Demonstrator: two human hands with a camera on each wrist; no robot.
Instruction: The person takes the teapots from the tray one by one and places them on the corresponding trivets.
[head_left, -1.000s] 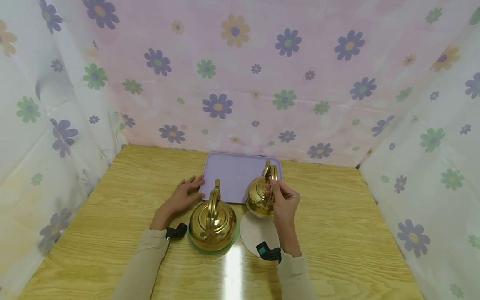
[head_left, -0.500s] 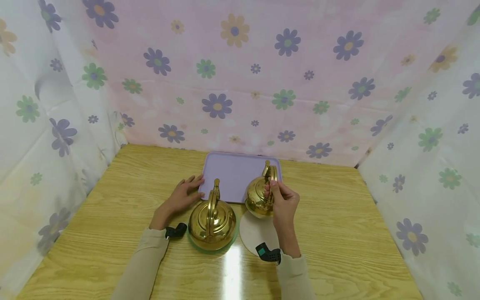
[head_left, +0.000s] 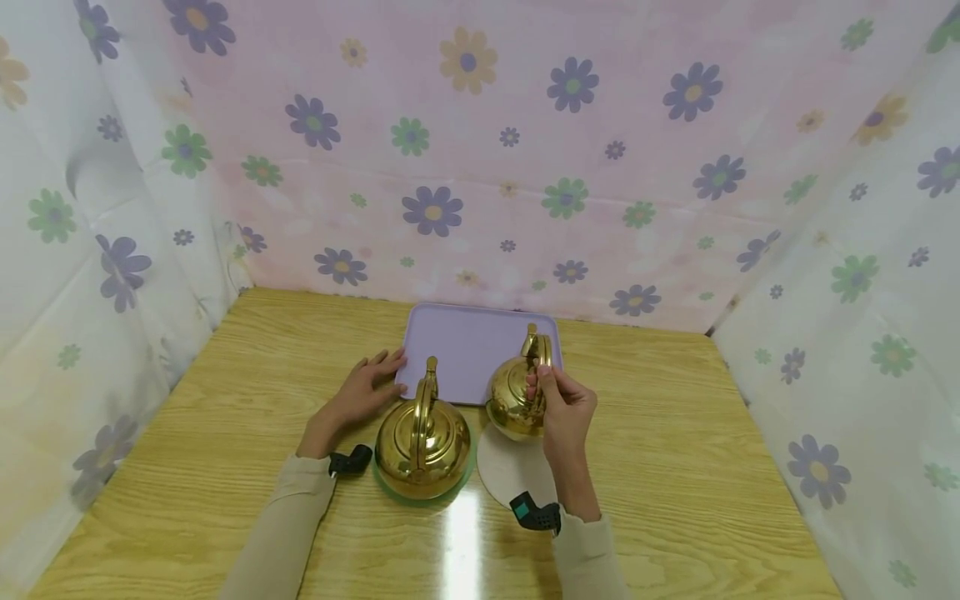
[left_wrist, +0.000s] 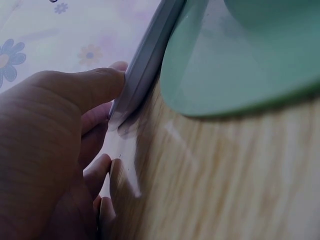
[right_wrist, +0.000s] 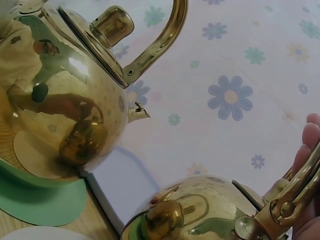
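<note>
Flowered curtains walled the wooden table, where the right hand gripped the small kettle's handle, lifted off its white coaster toward the lilac tray, not yet set down, while the left hand's straight fingers steadied the tray's near-left corner beside the large kettle, apparently unmoved on its green coaster.

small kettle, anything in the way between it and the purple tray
Nothing visible. The right hand grips the small kettle by its handle, at the tray's near right corner. The tray surface shows bare. The big kettle stands on a green mat, left of that path; the left hand touches the tray's left edge.
</note>
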